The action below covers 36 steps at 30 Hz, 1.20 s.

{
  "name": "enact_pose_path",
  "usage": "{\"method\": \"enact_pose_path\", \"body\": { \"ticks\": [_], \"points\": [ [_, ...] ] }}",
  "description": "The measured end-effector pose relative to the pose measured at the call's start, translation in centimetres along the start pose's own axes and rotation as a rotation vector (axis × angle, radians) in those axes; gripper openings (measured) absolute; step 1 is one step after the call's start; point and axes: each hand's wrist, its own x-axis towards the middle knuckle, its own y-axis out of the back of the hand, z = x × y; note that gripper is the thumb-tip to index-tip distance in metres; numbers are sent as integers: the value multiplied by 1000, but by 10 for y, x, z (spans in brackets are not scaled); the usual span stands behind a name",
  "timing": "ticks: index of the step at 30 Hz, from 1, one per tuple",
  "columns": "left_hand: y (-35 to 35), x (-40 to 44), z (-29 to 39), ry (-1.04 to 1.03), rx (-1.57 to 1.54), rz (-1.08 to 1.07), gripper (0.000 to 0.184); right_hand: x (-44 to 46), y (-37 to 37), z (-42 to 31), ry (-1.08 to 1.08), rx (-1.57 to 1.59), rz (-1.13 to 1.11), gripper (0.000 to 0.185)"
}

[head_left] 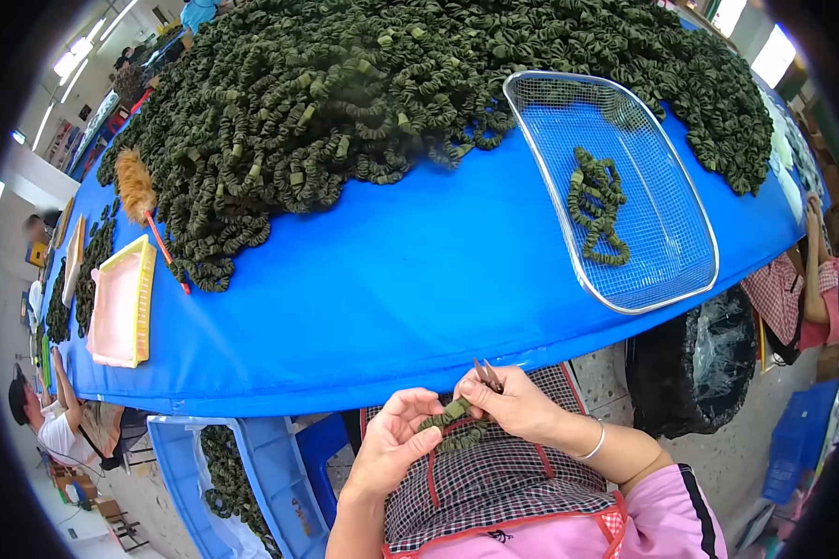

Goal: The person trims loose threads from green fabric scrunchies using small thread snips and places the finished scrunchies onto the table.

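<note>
Just off the table's front edge, my left hand (391, 449) pinches a dark green ruched fabric loop (435, 422), which looks like a scrunchie. A smoother, lighter green band (456, 408) on the loop lies between my two hands. My right hand (520, 408) is closed around a small pair of thread snips (488, 375), blades pointing up and away from me. Its thumb and fingertips are also at the loop's light band; whether they grip it is hard to make out. The loop's lower part hangs in front of my checked apron (494, 484).
A large heap of similar green loops (317, 102) covers the back of the blue table (373, 279). Several lie in a wire mesh basket (657, 224) at right. A feather duster (137, 186), pink tray (119, 307) and blue crate (275, 466) are left. Other people (54, 419) sit at both sides.
</note>
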Motion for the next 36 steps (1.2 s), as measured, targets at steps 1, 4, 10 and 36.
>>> {"method": "enact_pose_path", "body": {
  "ticks": [1,4,10,36],
  "points": [
    [0,0,-1,6,8,2,38,0,1,2,0,3,-4,26],
    [2,2,-6,11,-39,-2,35,-1,2,6,32,-3,-27,26],
    [-4,2,-10,-48,-9,23,24,-5,-5,5,421,-364,4,17],
    [1,-2,-9,170,-34,-71,21,-11,1,15,126,131,-240,19]
  ]
}}
